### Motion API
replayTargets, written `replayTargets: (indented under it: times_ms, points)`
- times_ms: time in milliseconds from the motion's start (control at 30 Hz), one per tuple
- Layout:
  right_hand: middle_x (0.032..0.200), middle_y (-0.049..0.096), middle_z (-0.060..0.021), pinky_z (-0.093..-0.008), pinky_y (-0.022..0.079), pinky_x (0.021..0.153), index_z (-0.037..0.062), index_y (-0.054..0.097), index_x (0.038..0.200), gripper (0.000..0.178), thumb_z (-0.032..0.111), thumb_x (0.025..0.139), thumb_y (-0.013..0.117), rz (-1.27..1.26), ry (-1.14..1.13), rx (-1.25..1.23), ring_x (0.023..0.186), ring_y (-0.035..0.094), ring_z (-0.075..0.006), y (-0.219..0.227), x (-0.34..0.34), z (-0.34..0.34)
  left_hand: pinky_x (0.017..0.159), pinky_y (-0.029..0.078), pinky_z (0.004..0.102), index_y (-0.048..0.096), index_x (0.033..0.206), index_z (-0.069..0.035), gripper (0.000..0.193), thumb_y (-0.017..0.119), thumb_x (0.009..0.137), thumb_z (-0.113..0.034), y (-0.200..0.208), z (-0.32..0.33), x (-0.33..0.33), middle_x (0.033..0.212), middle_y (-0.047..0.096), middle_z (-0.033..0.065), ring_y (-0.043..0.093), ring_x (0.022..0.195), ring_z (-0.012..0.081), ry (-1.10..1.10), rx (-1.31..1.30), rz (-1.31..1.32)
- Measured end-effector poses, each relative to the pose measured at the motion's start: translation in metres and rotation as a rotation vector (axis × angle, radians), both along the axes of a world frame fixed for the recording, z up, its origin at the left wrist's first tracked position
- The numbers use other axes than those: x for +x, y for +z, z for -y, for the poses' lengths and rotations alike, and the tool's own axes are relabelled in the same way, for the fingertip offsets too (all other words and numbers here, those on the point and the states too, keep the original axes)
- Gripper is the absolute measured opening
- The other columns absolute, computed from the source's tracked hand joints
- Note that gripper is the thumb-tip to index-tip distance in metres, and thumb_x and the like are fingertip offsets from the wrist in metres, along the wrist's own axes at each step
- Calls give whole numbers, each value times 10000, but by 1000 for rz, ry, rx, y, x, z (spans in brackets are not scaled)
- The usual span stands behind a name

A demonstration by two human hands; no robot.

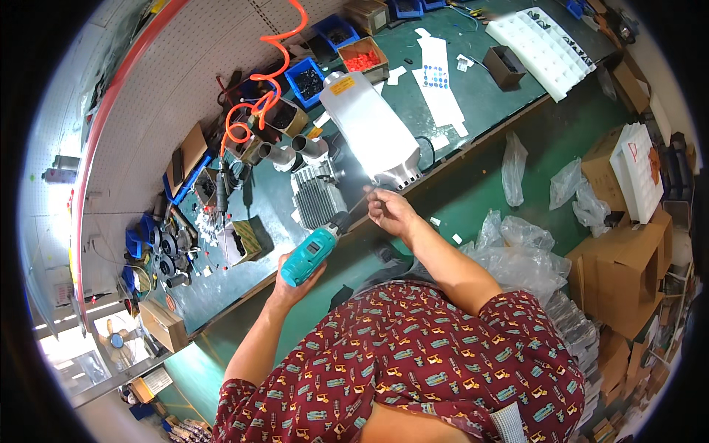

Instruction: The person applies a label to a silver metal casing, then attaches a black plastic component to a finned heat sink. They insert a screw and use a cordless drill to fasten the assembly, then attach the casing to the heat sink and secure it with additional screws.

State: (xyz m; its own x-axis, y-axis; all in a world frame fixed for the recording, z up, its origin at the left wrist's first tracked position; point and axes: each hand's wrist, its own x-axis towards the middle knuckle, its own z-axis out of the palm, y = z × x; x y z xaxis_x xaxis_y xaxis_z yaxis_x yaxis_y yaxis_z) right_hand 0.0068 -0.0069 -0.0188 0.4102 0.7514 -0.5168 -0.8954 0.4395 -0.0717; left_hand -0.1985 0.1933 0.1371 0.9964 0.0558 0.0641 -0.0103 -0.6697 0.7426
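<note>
My left hand (pixel 298 290) is wrapped round a teal cordless screwdriver (pixel 307 256), its dark nose pointing up and right toward the bench edge. Just right of that nose, my right hand (pixel 393 212) has thumb and fingers pinched together; whatever is between them is too small to make out. Beyond the driver, on the green bench, sits a grey finned metal housing (pixel 318 198) with two metal pipe stubs (pixel 294 153) on its far side. A long silver-white casing (pixel 373 125) with a yellow label lies to its right, its vented near end close to my right fingertips.
An orange coiled air hose (pixel 272 74) hangs over the bench (pixel 473 94). Blue bins (pixel 305 80), a box of red parts (pixel 362 60) and a white tray (pixel 543 53) stand toward the back. Cardboard boxes (pixel 617 266) and plastic bags (pixel 517 251) fill the floor at right.
</note>
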Motion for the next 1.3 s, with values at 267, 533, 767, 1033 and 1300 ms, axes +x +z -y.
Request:
replayTargets:
  times_ms: [267,533,767,1033,1300]
  points:
    - [817,566,24,-239,421,576,63,646,1056,150,184,974,683,88,36,-128,681,510,-82,8,0,11,634,551,315,730,924,-56,119,814,849,-95,-7,4,11,776,716,77,687,643,193,61,-33,-138]
    - [651,452,75,-286,400,548,124,634,851,446,503,803,864,240,71,-638,572,439,-81,10,15,76,863,560,340,727,1181,-61,350,826,858,-155,40,-13,63,1051,761,104,714,922,189,28,-278,-223]
    - [610,421,35,-302,373,529,177,530,704,475,493,795,874,335,125,-657,542,423,-114,-4,44,76,931,535,347,671,1291,-100,451,775,852,-119,112,1,144,1141,734,89,672,1000,190,-71,67,-512]
    - [621,434,45,-288,373,511,176,518,740,485,469,742,904,375,181,-628,512,411,-100,-13,53,77,962,542,388,650,1294,-135,491,788,827,-197,112,12,193,1160,726,113,684,1050,253,-232,29,-520]
    - [628,438,67,-252,364,458,114,624,823,386,422,820,856,408,188,-620,489,422,-65,-7,54,79,894,560,393,652,1271,-139,478,773,819,-235,110,28,196,1094,732,130,694,990,270,-183,152,-535]
